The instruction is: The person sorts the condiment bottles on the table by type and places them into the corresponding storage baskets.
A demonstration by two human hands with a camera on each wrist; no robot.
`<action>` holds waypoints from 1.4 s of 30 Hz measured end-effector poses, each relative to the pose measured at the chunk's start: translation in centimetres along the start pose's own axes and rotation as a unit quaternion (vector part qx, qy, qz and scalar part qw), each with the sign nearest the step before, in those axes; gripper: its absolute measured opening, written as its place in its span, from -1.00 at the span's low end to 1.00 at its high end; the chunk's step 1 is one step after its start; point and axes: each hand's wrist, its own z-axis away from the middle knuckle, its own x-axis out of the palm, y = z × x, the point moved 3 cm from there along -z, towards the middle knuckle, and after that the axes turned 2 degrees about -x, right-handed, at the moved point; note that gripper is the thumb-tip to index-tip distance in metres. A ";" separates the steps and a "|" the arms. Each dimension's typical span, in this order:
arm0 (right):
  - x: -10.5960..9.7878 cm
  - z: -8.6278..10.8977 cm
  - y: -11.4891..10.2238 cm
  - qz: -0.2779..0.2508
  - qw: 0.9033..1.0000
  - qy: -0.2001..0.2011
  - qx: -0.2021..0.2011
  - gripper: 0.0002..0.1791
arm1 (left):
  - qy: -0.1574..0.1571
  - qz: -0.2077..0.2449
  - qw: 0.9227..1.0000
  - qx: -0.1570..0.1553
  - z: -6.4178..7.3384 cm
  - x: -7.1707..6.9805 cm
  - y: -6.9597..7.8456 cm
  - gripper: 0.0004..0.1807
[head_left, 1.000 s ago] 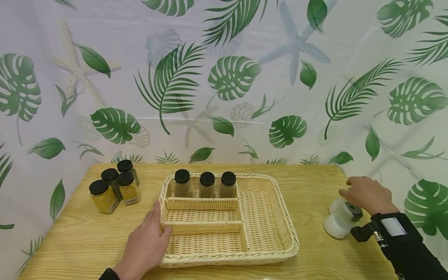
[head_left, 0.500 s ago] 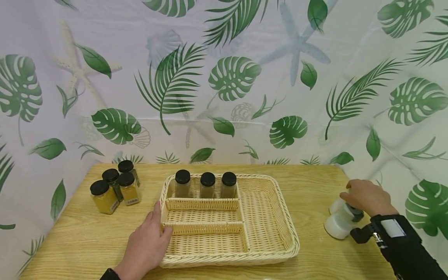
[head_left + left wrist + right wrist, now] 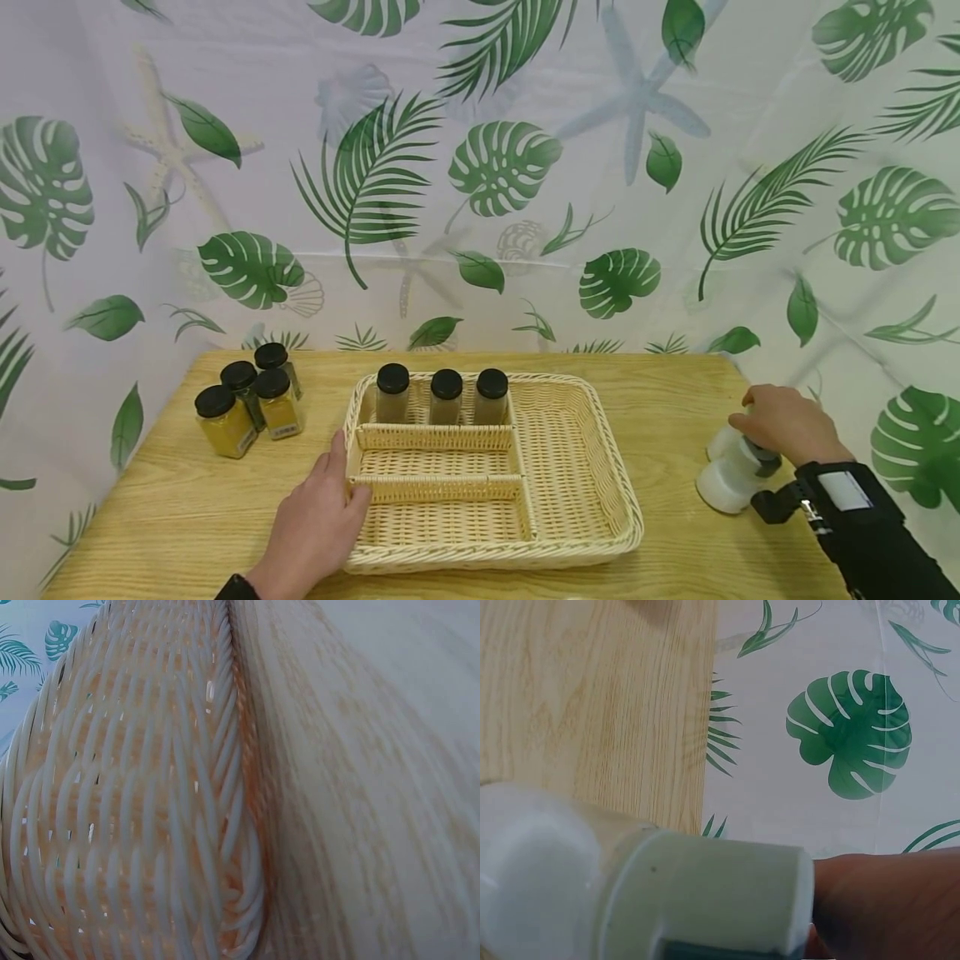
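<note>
My left hand [image 3: 315,517] grips the left rim of a divided wicker basket [image 3: 491,554], its thumb over the edge. The left wrist view shows the basket's woven outer side [image 3: 127,772] close up. At the table's right side, my right hand [image 3: 793,423] reaches over two jars with white contents, fingers curled down on the rear spice jar [image 3: 720,442]. Its cap and the fingertips are hidden. In front of it leans the nearer white jar [image 3: 726,485], dark-capped. In the right wrist view a pale jar neck [image 3: 705,889] fills the bottom, with part of the hand behind.
Three black-lidded jars [image 3: 446,400] stand in the basket's back left compartment. Several more black-lidded jars, some yellow [image 3: 225,429], are grouped on the wooden table [image 3: 187,517] at left. A leaf-print cloth [image 3: 480,317] hangs behind.
My right hand has lowered slightly onto the white jars and its fingers have drawn in, then stayed still. The left hand and the basket keep their place.
</note>
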 end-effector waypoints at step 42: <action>-4.6 0.1 -10.3 0.021 0.994 0.059 -0.095 -0.52 | 0.005 -0.002 1.000 0.003 0.0 0.0 0.0 -0.19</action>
